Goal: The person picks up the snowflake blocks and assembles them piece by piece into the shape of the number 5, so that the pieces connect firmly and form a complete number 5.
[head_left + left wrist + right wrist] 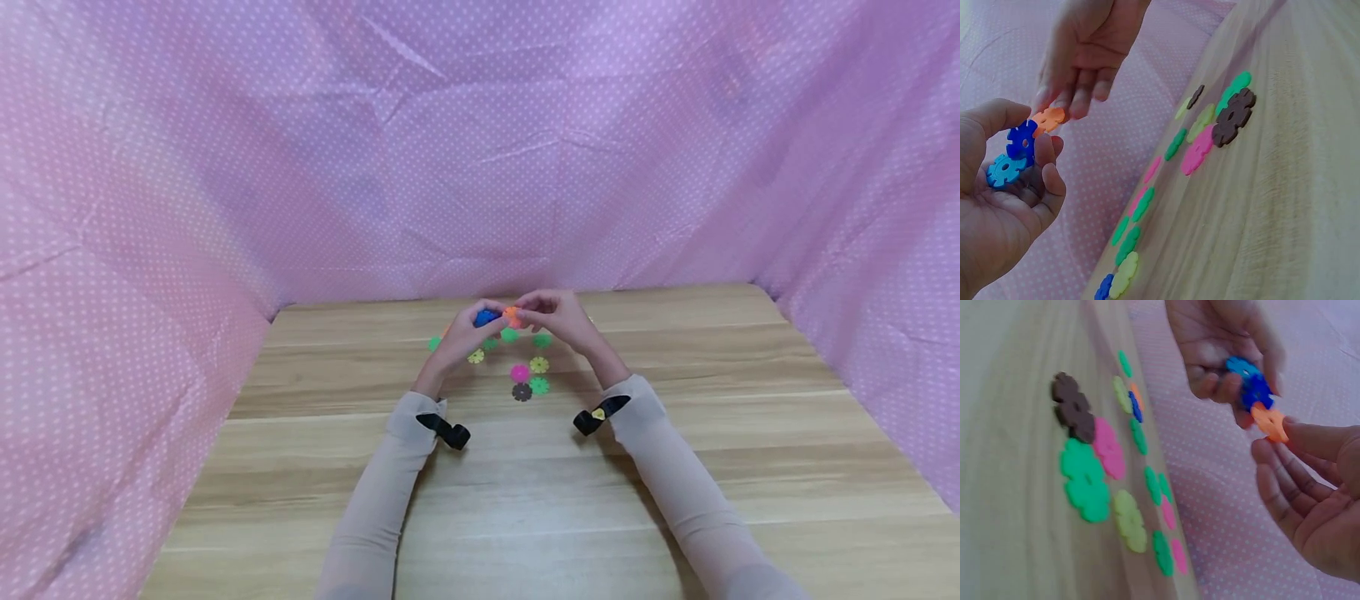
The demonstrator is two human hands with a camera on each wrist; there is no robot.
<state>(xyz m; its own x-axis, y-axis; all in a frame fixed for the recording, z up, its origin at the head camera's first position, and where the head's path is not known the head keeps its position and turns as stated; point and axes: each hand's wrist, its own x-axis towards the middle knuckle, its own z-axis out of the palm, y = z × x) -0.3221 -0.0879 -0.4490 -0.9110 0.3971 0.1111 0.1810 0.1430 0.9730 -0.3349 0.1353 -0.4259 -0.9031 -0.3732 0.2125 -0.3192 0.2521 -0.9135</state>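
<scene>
Above the far part of the table, my left hand (pixel 467 333) grips a dark blue notched snowflake disc (pixel 1021 141) and a light blue one (pixel 1005 171), which are linked in a chain. An orange notched disc (pixel 1270 421) meets the dark blue one at the chain's end; whether it is slotted in, I cannot tell. My right hand (pixel 558 318) pinches the orange disc between thumb and fingers. On the wood below lie a brown disc (pixel 1074 407), a pink disc (pixel 1109 447) and a green disc (pixel 1085 480).
More loose discs lie scattered under the hands, among them a yellow disc (pixel 539 365) and a green disc (pixel 542 341). The wooden table (pixel 480 517) ends at a pink dotted curtain (pixel 480 167) behind and on both sides. Black camera straps circle both wrists.
</scene>
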